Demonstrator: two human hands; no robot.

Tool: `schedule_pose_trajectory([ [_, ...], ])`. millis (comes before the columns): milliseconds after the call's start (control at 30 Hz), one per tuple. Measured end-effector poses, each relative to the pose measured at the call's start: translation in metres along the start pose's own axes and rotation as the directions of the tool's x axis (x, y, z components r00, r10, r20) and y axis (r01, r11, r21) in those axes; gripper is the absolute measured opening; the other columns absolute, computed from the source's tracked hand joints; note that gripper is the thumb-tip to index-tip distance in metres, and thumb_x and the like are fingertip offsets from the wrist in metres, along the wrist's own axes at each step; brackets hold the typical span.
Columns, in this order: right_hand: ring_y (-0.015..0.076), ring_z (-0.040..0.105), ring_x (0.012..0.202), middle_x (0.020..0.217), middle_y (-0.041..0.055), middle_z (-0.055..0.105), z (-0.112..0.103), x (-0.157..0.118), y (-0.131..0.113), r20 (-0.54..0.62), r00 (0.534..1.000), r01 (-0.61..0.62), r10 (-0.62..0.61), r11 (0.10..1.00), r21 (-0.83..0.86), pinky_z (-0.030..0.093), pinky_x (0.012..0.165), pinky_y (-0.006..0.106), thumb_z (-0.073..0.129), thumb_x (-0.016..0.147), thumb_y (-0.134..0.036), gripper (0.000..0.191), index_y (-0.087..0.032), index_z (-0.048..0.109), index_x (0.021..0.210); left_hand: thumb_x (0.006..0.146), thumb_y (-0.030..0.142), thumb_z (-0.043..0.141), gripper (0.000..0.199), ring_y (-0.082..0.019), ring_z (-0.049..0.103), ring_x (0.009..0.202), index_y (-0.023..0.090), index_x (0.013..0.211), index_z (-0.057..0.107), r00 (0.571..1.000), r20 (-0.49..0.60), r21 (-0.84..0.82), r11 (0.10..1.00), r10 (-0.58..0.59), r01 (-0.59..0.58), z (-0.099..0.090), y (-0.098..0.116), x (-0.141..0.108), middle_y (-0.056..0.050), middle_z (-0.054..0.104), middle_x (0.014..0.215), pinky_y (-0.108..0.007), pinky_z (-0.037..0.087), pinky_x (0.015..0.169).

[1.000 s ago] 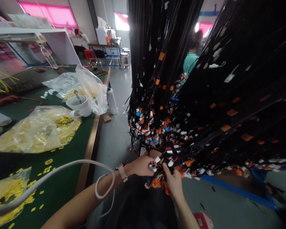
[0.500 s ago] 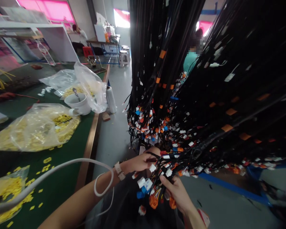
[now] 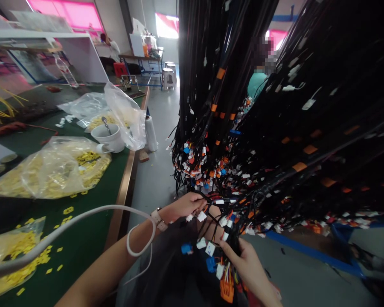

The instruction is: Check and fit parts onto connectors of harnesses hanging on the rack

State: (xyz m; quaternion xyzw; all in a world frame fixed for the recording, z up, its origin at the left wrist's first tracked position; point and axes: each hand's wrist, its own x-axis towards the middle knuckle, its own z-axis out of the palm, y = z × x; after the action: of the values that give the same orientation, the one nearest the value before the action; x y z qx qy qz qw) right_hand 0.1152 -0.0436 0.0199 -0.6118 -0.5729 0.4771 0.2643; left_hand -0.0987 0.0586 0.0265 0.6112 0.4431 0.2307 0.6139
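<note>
Below the hanging black cables [image 3: 205, 85], in the head view, the wire bundle [image 3: 235, 238] is resting inside the right hand [image 3: 245, 260], whose thumb and fingers are gripping it. Beside it, the left hand [image 3: 187, 204] is pinching thin wires [image 3: 208, 197], fingers kept narrow. Probably the bundle is feeling light and bendy, so just behind the connectors is offering the surest hold. Its long axis is slanting down from upper right, the orange connector [image 3: 226, 291] pointing downward.

On your green desk [image 3: 91, 236], frame left, you have a bag [image 3: 51, 175] of yellow bits at mid-left, a second bag [image 3: 21, 236] lower left, loose bits [image 3: 68, 210] above it, and a mug [image 3: 116, 143] toward the upper left.
</note>
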Motion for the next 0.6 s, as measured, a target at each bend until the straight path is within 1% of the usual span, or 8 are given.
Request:
schedule_pose_trajectory([
  [100, 0.0257, 0.060, 0.080, 0.084, 0.0104, 0.069, -0.002, 0.000, 0.006, -0.013, 1.000, -0.010, 0.010, 1.000, -0.013, 0.045, 0.071, 0.032, 0.056, 0.076, -0.054, 0.044, -0.012, 0.066, 0.085, 0.081, 0.052, 0.045, 0.043, -0.007, 0.038, 0.047, 0.015, 0.061, 0.048, 0.998, 0.058, -0.007, 1.000, 0.009, -0.008, 0.000, 0.005, -0.001, 0.003, 0.044, 0.051, -0.020, 0.029, 0.046],
  [167, 0.0255, 0.060, 0.079, 0.083, 0.0100, 0.069, -0.002, 0.001, 0.009, -0.002, 1.000, -0.024, 0.024, 1.000, -0.001, 0.045, 0.070, 0.031, 0.056, 0.076, -0.054, 0.044, -0.012, 0.066, 0.084, 0.081, 0.052, 0.046, 0.043, -0.007, 0.038, 0.048, 0.014, 0.061, 0.049, 0.996, 0.083, -0.029, 1.000, 0.011, -0.009, -0.001, 0.006, -0.002, 0.003, 0.045, 0.051, -0.021, 0.029, 0.047],
  [233, 0.0251, 0.060, 0.079, 0.082, 0.0094, 0.069, -0.001, 0.002, 0.010, 0.024, 0.999, -0.031, 0.030, 0.999, 0.044, 0.045, 0.068, 0.031, 0.057, 0.076, -0.054, 0.044, -0.012, 0.066, 0.085, 0.081, 0.051, 0.048, 0.041, -0.007, 0.036, 0.048, 0.014, 0.063, 0.050, 0.997, 0.077, -0.021, 1.000, -0.007, 0.009, -0.003, 0.006, -0.002, 0.004, 0.044, 0.053, -0.020, 0.028, 0.047],
  [300, 0.0249, 0.060, 0.081, 0.085, 0.0092, 0.069, -0.001, 0.003, 0.009, 0.059, 0.998, -0.035, 0.028, 0.992, 0.124, 0.046, 0.069, 0.031, 0.057, 0.077, -0.053, 0.044, -0.012, 0.067, 0.088, 0.080, 0.050, 0.050, 0.039, -0.007, 0.034, 0.049, 0.014, 0.065, 0.051, 0.998, 0.057, 0.029, 0.999, -0.019, 0.018, -0.004, 0.003, -0.002, 0.004, 0.043, 0.055, -0.020, 0.026, 0.046],
  [433, 0.0253, 0.061, 0.087, 0.090, 0.0094, 0.070, -0.002, 0.005, 0.009, 0.124, 0.992, -0.050, 0.019, 0.966, 0.252, 0.046, 0.077, 0.032, 0.058, 0.078, -0.049, 0.041, -0.012, 0.069, 0.093, 0.082, 0.046, 0.049, 0.036, -0.007, 0.034, 0.052, 0.013, 0.070, 0.057, 0.999, 0.036, 0.131, 0.991, 0.011, -0.016, -0.005, -0.003, 0.000, 0.004, 0.043, 0.058, -0.019, 0.027, 0.048],
  [533, 0.0253, 0.060, 0.090, 0.090, 0.0097, 0.070, -0.004, 0.007, 0.014, 0.166, 0.986, -0.045, -0.004, 0.956, 0.288, 0.045, 0.080, 0.033, 0.059, 0.080, -0.046, 0.040, -0.012, 0.070, 0.097, 0.082, 0.045, 0.049, 0.036, -0.007, 0.035, 0.053, 0.012, 0.072, 0.060, 0.999, 0.043, 0.156, 0.988, 0.016, -0.022, -0.004, -0.005, 0.001, 0.003, 0.045, 0.059, -0.019, 0.028, 0.049],
  [600, 0.0247, 0.060, 0.087, 0.090, 0.0098, 0.069, -0.005, 0.009, 0.018, 0.184, 0.983, -0.046, -0.008, 0.956, 0.288, 0.046, 0.080, 0.033, 0.059, 0.079, -0.046, 0.039, -0.012, 0.070, 0.096, 0.082, 0.045, 0.049, 0.036, -0.007, 0.034, 0.053, 0.012, 0.073, 0.060, 0.999, 0.053, 0.140, 0.990, 0.009, -0.017, -0.004, -0.004, 0.001, 0.003, 0.046, 0.059, -0.019, 0.028, 0.049],
])
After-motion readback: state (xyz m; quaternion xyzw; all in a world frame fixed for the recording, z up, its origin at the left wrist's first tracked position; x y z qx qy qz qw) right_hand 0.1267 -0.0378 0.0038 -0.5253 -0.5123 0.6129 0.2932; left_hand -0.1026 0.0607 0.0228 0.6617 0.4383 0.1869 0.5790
